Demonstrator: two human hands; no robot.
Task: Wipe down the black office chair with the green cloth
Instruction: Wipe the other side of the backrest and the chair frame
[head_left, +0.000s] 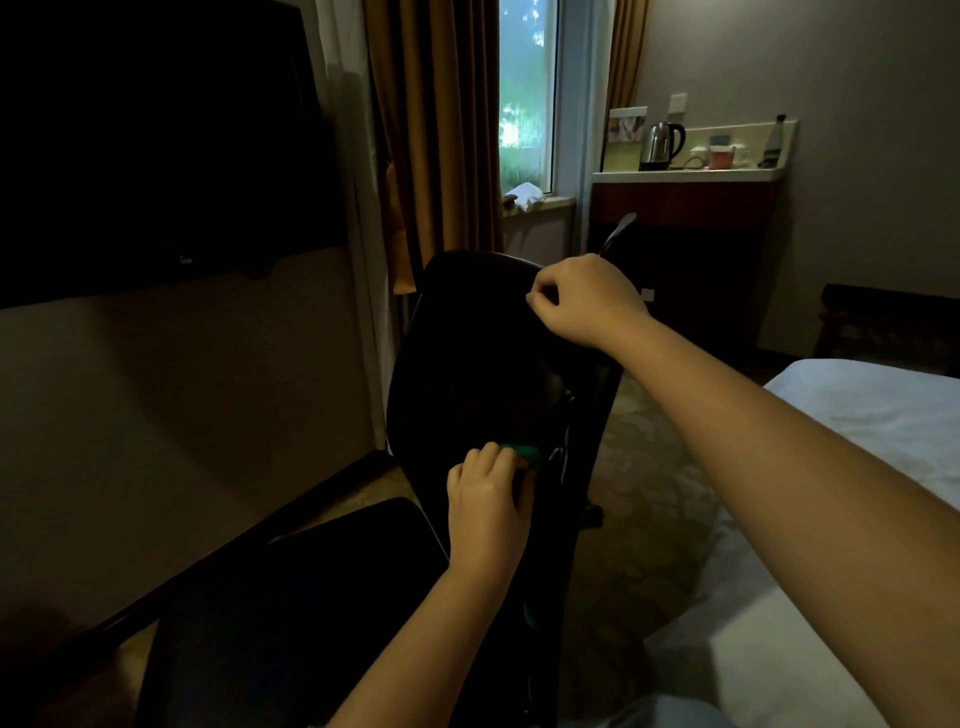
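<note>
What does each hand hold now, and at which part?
The left hand holds the bunched green cloth against the lower chair back. The right hand grips the black office chair at its top edge.

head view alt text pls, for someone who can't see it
A person's left hand holds a green cloth against the back of a black office chair, while the right hand grips the top edge of its backrest. The dim room has a white bed at right and a window behind.

green cloth (522, 453) bunched against black chair (467, 364)
</note>
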